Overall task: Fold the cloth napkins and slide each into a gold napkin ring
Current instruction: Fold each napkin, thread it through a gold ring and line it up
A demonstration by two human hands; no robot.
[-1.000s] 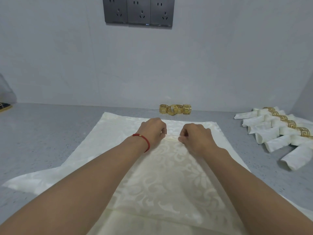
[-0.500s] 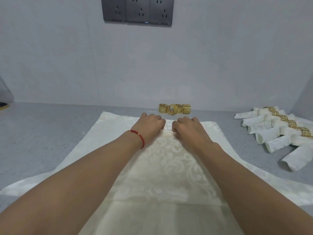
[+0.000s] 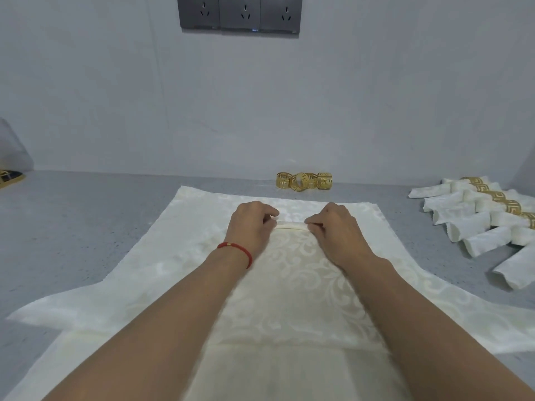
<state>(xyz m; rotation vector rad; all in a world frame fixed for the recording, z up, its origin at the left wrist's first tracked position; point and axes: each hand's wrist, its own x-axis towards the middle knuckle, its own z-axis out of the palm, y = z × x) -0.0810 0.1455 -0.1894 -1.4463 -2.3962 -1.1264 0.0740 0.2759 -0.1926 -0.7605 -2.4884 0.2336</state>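
A cream patterned cloth napkin [image 3: 292, 273] lies folded over itself on a wider spread of the same cloth [image 3: 185, 227] on the grey counter. My left hand [image 3: 252, 224], with a red cord at the wrist, and my right hand [image 3: 335, 227] pinch the far folded edge of the napkin, fingers curled, a short gap between them. A few loose gold napkin rings [image 3: 304, 180] stand by the wall just beyond my hands.
Several rolled napkins in gold rings [image 3: 486, 215] lie piled at the right. The grey counter [image 3: 72, 215] runs left to a dark object [image 3: 10, 176] at the edge. A wall with sockets [image 3: 240, 13] closes the back.
Both hands slid forward along the napkin toward the rings, then drew slightly apart; they now pinch the folded far edge again.
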